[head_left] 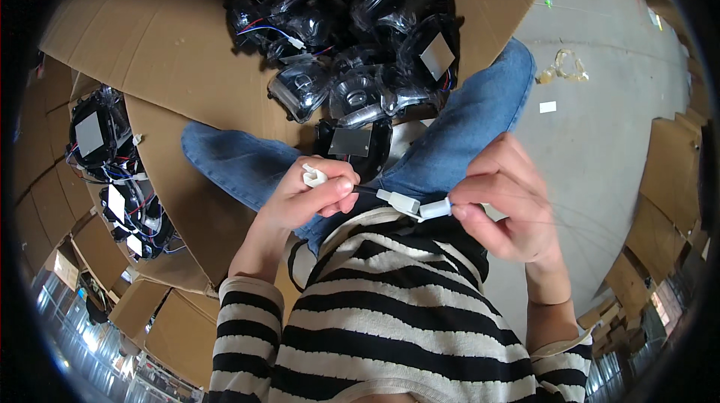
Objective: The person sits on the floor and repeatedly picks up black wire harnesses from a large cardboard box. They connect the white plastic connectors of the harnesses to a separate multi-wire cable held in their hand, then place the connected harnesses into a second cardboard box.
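Note:
My left hand is closed around a thin black cable, with a curled white piece poking out above the fingers. At the cable's end is a white plastic connector. My right hand pinches a second white connector, its end against the first one; whether the two are locked together I cannot tell. Between my thighs, just beyond my left hand, sits a black lamp housing with a flat grey plate on it.
Ahead, several clear-and-black headlamp units are heaped on a large cardboard box. More units with coloured wires lie in a box at the left. On the grey floor at right are tape scraps and a white card.

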Tool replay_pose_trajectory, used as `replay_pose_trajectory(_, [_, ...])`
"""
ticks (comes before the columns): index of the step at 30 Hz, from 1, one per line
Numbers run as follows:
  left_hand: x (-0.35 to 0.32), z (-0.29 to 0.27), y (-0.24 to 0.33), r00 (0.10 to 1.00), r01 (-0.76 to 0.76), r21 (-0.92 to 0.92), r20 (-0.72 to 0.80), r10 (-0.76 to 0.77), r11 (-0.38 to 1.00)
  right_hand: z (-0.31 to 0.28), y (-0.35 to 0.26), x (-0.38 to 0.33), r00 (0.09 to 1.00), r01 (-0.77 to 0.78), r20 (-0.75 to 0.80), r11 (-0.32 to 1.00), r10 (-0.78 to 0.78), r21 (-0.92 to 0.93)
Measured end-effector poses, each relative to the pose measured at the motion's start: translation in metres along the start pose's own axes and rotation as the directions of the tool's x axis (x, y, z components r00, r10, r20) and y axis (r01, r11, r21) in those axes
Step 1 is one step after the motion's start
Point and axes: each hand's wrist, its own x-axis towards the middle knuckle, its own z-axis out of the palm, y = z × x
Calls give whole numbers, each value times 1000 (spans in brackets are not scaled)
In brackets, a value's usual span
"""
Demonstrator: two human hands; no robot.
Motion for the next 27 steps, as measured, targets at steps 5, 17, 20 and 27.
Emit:
replay_pose_trajectory(5, [0,4,-3,993,119,-32,-22,-119,992,4,1,-3,995,99,19,986,-98,-132])
replay_pose_trajectory(17, [7,7,27,982,186,211,-59,-178,960,9,18,8,972,219,-34,945,-234,-245])
replay_pose_trajectory(20, [-23,9,47,951,165,264,-299,-82,950,2,14,4,992,49,-110,995,-59,-88])
replay_pose_trajectory(27, [-225,-63,169,255,-351,759,-486,836,548,10,16,-23,965,-236,-102,969,242,67])
